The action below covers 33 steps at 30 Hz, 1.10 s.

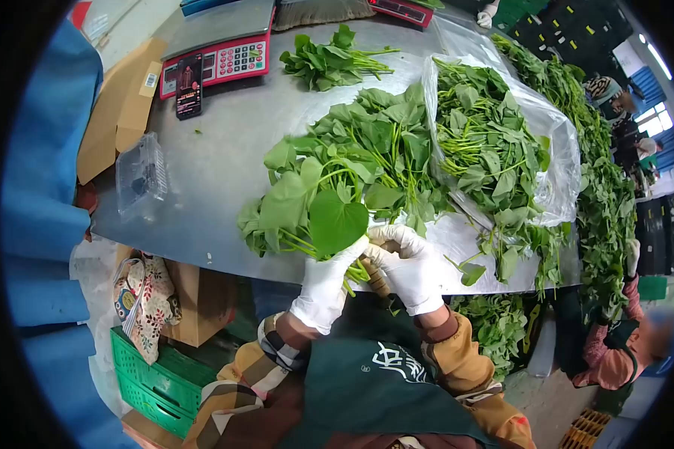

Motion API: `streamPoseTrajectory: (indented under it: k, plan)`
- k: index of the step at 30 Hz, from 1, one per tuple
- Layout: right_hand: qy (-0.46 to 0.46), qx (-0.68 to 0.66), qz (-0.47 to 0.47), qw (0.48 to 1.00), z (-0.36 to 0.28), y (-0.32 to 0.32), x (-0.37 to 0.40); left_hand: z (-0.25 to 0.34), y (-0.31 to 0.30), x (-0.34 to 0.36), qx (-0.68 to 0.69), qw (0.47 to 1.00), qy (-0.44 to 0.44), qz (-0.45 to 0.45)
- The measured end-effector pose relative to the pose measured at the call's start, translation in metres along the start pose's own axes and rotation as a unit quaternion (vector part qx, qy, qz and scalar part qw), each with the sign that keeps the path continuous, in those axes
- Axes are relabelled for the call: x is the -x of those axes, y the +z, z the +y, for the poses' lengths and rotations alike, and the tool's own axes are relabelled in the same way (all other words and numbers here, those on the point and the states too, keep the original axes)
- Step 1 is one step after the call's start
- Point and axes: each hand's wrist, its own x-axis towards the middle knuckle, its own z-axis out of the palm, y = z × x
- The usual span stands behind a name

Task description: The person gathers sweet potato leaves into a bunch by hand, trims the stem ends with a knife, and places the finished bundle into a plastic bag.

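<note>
My left hand (328, 288), in a white glove, is closed around a bunch of leafy green stems (338, 223). The cut stem ends poke out below its fingers, and broad heart-shaped leaves spread above. Close beside it, my right hand (410, 269), also gloved, is curled with its fingertips near the same stems. A tool with a brown ribbed handle (377, 280) shows under the right fingers; its working end is hidden. Behind both hands lies a heap of the same leafy greens (386, 138) on the metal table (225, 165).
An open plastic bag (558, 176) of greens stands to the right. A smaller bunch (333, 60) lies near a red scale (236, 63) with a phone-like black box (189, 86). A clear tray (141, 176) sits left, above green crates (153, 382). A co-worker (614, 348) is at right.
</note>
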Motion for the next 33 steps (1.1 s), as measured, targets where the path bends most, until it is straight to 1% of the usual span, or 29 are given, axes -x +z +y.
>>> streamPoseTrajectory:
  k: [3, 5, 6, 9, 10, 11, 13, 14, 16, 17, 18, 19, 21, 22, 23, 24, 25, 26, 27, 29, 30, 31, 33]
  plan:
    - [0.111, -0.132, -0.013, 0.985, -0.01, 0.0, 0.002, 0.0, 0.005, 0.003, 0.015, 1.0, 0.021, 0.001]
    - [0.103, -0.217, 0.02, 0.97, -0.017, 0.002, 0.003, 0.002, 0.009, 0.005, 0.032, 0.999, 0.032, 0.0]
    - [0.098, -0.259, 0.035, 0.96, -0.019, 0.002, 0.002, 0.006, 0.012, 0.005, 0.071, 0.997, 0.026, -0.017]
    - [0.029, -0.218, 0.149, 0.964, -0.02, -0.002, -0.001, 0.004, 0.005, 0.003, 0.104, 0.994, 0.002, -0.033]
    - [0.012, -0.198, 0.203, 0.959, -0.026, -0.008, -0.007, 0.016, 0.01, 0.004, 0.133, 0.99, -0.024, -0.024]
    - [0.011, -0.223, 0.235, 0.946, -0.027, -0.02, -0.014, 0.023, 0.008, 0.001, 0.14, 0.99, -0.008, -0.033]
    - [-0.038, -0.311, 0.275, 0.909, -0.016, -0.039, -0.028, 0.022, -0.009, -0.013, 0.168, 0.982, 0.034, -0.079]
    - [-0.022, -0.274, 0.264, 0.925, -0.015, -0.04, -0.028, 0.022, -0.011, -0.016, 0.172, 0.982, 0.023, -0.079]
    - [0.013, -0.196, 0.236, 0.952, -0.02, -0.039, -0.024, 0.022, 0.0, -0.009, 0.105, 0.992, -0.007, -0.068]
    - [0.002, -0.165, 0.195, 0.967, -0.022, -0.03, -0.018, 0.018, 0.005, -0.004, 0.071, 0.995, -0.023, -0.061]
    - [0.032, -0.182, 0.128, 0.974, -0.027, -0.018, -0.01, 0.012, 0.009, -0.003, 0.097, 0.991, -0.032, -0.084]
    - [0.062, -0.2, 0.062, 0.976, -0.029, -0.008, -0.002, 0.006, 0.005, -0.003, 0.048, 0.996, -0.032, -0.063]
    - [0.015, -0.078, -0.014, 0.997, -0.021, 0.001, 0.006, -0.002, 0.001, -0.009, 0.013, 0.997, 0.048, -0.062]
    - [-0.021, -0.014, -0.045, 0.999, -0.02, 0.003, 0.007, 0.002, 0.0, -0.009, 0.025, 0.997, 0.048, -0.05]
    - [-0.043, 0.007, -0.025, 0.999, -0.019, 0.003, 0.006, 0.011, 0.0, -0.009, 0.036, 0.998, 0.047, -0.038]
    - [-0.064, 0.028, -0.003, 0.998, -0.016, 0.001, 0.006, 0.019, -0.001, -0.008, 0.087, 0.995, 0.008, -0.045]
    - [-0.084, 0.05, 0.018, 0.995, -0.015, 0.001, 0.006, 0.025, -0.001, -0.008, 0.066, 0.997, -0.003, -0.049]
    - [-0.043, 0.022, 0.01, 0.999, -0.019, 0.0, 0.004, 0.025, 0.002, -0.007, 0.034, 0.997, 0.012, -0.062]
    - [-0.058, 0.037, 0.003, 0.998, -0.021, 0.0, 0.002, 0.023, 0.006, -0.007, 0.002, 0.997, 0.029, -0.075]
    - [-0.089, 0.067, -0.015, 0.994, -0.026, 0.0, -0.002, 0.013, 0.004, -0.005, -0.009, 0.997, 0.02, -0.07]
    - [-0.139, 0.062, -0.032, 0.988, -0.03, 0.002, -0.004, 0.009, -0.001, -0.008, 0.007, 0.999, -0.01, -0.045]
    - [-0.127, 0.061, -0.04, 0.989, -0.037, 0.004, -0.005, 0.005, -0.001, -0.007, 0.056, 0.997, -0.015, -0.051]
    - [-0.101, 0.057, -0.059, 0.991, -0.044, 0.005, 0.001, 0.003, -0.008, -0.009, 0.046, 0.998, -0.026, -0.033]
